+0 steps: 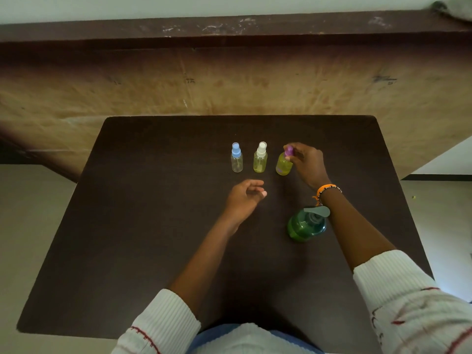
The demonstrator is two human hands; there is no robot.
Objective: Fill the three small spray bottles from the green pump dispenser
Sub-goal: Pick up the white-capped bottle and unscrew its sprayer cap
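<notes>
The right hand (305, 162) pinches the purple cap (289, 150) of the right-hand spray bottle (283, 166), standing full on the table (153, 251); seat that cap square, I'd judge, then turn gently. The left hand (245, 196) hovers loosely curled, holding nothing, well placed to steady the bottle; the blue-capped bottle (236, 160) at far left looks unfilled, and the green pump dispenser (306, 224) waits nearer.

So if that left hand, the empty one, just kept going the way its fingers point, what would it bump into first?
The left hand points right, slightly toward the far edge. Bare table lies ahead, then probably the right hand's wrist near the orange bracelet; depth is unclear. The spray bottles sit farther back.
</notes>
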